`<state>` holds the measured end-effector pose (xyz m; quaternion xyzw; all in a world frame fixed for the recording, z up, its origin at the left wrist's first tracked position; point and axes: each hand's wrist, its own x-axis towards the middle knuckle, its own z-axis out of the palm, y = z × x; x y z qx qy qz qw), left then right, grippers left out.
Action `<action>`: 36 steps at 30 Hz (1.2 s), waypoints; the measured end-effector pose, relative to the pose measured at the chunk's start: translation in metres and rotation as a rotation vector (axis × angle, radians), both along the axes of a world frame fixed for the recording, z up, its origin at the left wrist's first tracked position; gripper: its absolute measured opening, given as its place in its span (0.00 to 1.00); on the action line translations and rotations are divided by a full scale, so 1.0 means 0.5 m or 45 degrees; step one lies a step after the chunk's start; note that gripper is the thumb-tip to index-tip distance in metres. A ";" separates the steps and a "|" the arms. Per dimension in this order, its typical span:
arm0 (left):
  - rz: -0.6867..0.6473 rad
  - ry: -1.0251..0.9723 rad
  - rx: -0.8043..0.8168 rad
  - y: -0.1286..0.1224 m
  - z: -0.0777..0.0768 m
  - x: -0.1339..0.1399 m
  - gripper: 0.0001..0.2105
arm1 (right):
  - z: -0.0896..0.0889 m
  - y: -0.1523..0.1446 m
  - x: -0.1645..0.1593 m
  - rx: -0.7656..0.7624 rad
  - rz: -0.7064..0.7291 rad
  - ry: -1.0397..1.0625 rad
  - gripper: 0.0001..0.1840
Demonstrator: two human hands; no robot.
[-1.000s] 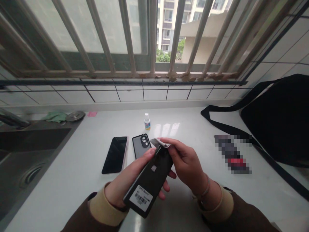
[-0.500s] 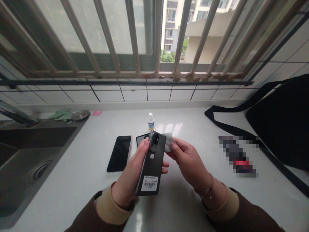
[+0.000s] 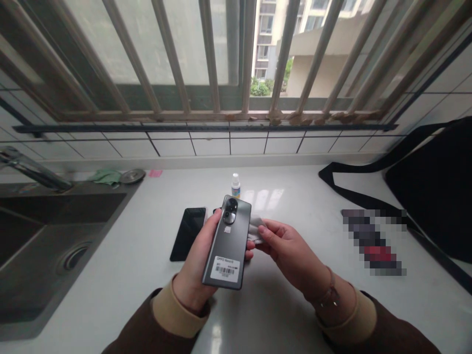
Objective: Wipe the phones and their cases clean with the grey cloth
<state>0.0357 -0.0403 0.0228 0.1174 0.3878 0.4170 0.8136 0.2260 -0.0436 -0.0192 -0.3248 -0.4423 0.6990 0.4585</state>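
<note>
A dark grey smartphone (image 3: 233, 241) is held back side up in my left hand (image 3: 201, 260), whose fingers wrap round it from beneath. Its round camera lenses face the top, and a white barcode label sits near the lower end. My right hand (image 3: 285, 246) pinches a light grey cloth (image 3: 257, 228) against the phone's right edge; part of the cloth is hidden behind the phone. Another phone (image 3: 189, 233) with a black screen lies on the counter, left of the held one. Behind the held phone stands a small white spray bottle (image 3: 235, 184).
At the left is a steel sink (image 3: 55, 236) with a faucet (image 3: 35, 169). A green rag (image 3: 105, 177) and a metal strainer lid (image 3: 132, 176) lie on its far edge. A black bag (image 3: 438, 191) with a strap and a blurred-out item (image 3: 374, 242) occupy the right of the counter (image 3: 287, 314).
The phone has tilted so its back faces me more squarely, and its lenses show clearly. My right hand with the cloth has shifted slightly lower along the phone's edge. The whole view has moved slightly.
</note>
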 end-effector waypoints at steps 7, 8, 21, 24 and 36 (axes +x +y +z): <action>0.052 0.054 -0.020 0.013 0.000 -0.011 0.27 | 0.000 0.009 0.017 0.180 0.020 -0.168 0.19; 0.063 0.056 -0.012 0.014 -0.001 -0.012 0.27 | -0.001 0.011 0.019 0.213 0.003 -0.200 0.18; 0.341 0.211 0.112 0.018 -0.006 -0.002 0.24 | -0.043 0.072 0.066 0.082 -0.569 -0.480 0.20; 0.380 0.370 0.095 0.016 -0.008 0.000 0.20 | -0.066 0.096 0.070 0.065 -0.511 -0.557 0.21; 0.409 0.474 0.334 0.012 -0.026 0.007 0.28 | -0.040 0.085 0.100 0.470 -0.747 -1.134 0.32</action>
